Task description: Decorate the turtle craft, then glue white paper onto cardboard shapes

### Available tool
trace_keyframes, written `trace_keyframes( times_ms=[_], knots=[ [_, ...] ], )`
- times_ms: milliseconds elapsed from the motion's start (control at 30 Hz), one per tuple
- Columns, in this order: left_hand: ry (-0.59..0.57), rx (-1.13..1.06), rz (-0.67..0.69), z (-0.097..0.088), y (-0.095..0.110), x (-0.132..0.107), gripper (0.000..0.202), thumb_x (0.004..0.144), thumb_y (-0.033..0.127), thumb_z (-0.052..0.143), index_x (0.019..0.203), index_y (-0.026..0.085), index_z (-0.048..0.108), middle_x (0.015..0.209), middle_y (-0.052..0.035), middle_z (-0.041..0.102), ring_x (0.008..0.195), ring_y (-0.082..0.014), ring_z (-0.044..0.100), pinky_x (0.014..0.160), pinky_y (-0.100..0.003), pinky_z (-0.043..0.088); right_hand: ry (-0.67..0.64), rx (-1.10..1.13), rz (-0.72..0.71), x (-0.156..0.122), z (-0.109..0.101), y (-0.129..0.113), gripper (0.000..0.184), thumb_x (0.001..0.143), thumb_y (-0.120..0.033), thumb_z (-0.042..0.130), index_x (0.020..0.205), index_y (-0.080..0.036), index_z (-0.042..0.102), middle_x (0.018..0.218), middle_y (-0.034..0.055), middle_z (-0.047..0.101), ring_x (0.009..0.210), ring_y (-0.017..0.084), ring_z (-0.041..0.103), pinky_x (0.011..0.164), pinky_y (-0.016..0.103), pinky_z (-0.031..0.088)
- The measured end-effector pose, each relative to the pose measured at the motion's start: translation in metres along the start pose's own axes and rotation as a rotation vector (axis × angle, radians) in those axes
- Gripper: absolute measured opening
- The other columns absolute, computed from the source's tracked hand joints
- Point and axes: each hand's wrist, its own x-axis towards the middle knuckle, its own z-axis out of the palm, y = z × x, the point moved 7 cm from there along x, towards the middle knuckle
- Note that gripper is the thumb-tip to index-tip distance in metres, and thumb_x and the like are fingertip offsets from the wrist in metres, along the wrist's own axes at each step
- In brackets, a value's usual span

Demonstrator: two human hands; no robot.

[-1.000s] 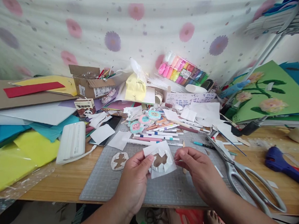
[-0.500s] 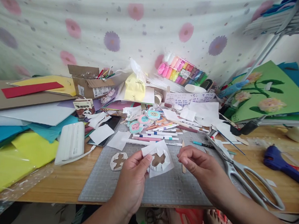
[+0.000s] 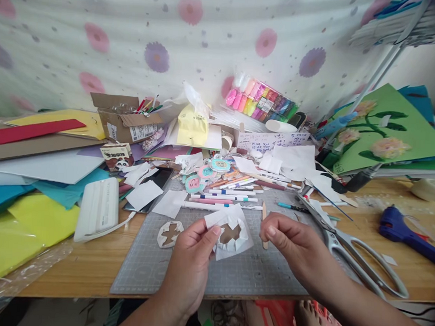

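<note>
My left hand [image 3: 195,260] pinches a white paper square [image 3: 244,241] between thumb and fingers. The paper's torn edges are folded inward over a piece of brown cardboard [image 3: 230,234], which shows in the middle. To its right, my right hand [image 3: 288,241] is raised with thumb and fingertips pressed together; whether anything small is between them is hidden. Just behind those fingertips a wooden craft stick [image 3: 264,212] lies on the grey cutting mat [image 3: 147,277]. Left of my left hand rests a similar paper-wrapped cardboard piece [image 3: 170,234] with a brown cross-shaped gap.
Large scissors [image 3: 366,260] lie to the right, beyond them a blue glue gun [image 3: 401,231]. Markers [image 3: 224,198] and loose paper scraps [image 3: 170,204] crowd the mat's far side. A white power bank [image 3: 99,205] with a cable sits at left, beside coloured sheets [image 3: 33,220].
The camera view has shifted slightly. My right hand's fingers are curled a little more tightly beside the craft stick. My left hand keeps the paper in nearly the same position.
</note>
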Motion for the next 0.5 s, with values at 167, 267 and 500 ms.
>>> trace_keyframes(
  times_ms=[167,267,500],
  knots=[
    [0.015,0.004,-0.021,-0.001,0.0,-0.002,0.026,0.081,0.029,0.061,0.103,0.016,0.067,0.086,-0.0048,0.071,0.072,-0.013,0.06,0.065,-0.023,0.045,-0.012,0.024,0.001,-0.003,0.0,0.001,0.037,0.091,-0.046,0.036,0.066,-0.021,0.047,0.066,-0.0002,0.045,0.065,0.016,0.042,0.063,0.028,0.034],
    [0.032,0.011,-0.026,-0.004,0.0,-0.003,0.027,0.08,0.029,0.062,0.103,0.016,0.067,0.086,-0.0051,0.071,0.071,-0.0122,0.06,0.062,-0.022,0.043,0.012,0.041,0.009,-0.005,-0.003,0.004,0.036,0.09,-0.048,0.037,0.067,-0.022,0.048,0.068,-0.0002,0.047,0.067,0.016,0.043,0.064,0.028,0.034],
    [0.056,-0.001,-0.005,-0.008,0.0,-0.003,0.029,0.078,0.029,0.064,0.102,0.014,0.068,0.089,-0.0088,0.072,0.075,-0.0182,0.064,0.069,-0.028,0.046,0.041,0.113,-0.021,-0.013,-0.014,0.001,0.027,0.084,-0.047,0.05,0.072,-0.023,0.053,0.073,0.0024,0.054,0.071,0.019,0.049,0.062,0.028,0.039]
  ],
)
